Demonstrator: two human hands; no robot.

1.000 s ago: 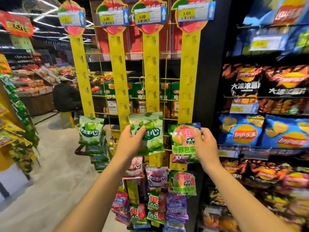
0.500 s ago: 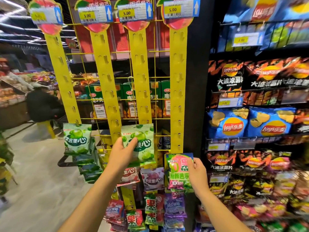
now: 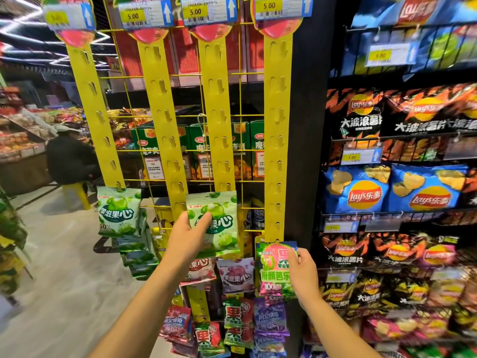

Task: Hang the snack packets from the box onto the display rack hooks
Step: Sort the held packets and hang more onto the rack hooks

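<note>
The tops of the four yellow strips (image 3: 218, 125) run out of the picture at the top. The lowest small packets (image 3: 232, 329) are cut off at the bottom. The wire shelves (image 3: 387, 214) on the right look blurry. The left hand (image 3: 189, 236) covers part of the green candy packet (image 3: 222, 223), so its words are half hidden. I cannot tell if either held packet sits on a hook.

The left hand grips the green candy packet by its left edge, with the thumb on the front and the other fingers behind. This packet is right under the bare part of the third strip. The right hand (image 3: 303, 275) pinches the right edge of the pink candy packet (image 3: 273, 270), thumb on the front. The top of that packet touches the low end of the fourth strip.

Another green packet (image 3: 118, 213) hangs on the first strip. The wire shelves hold blue chip bags (image 3: 356, 189) and black chip bags (image 3: 361, 117).
</note>
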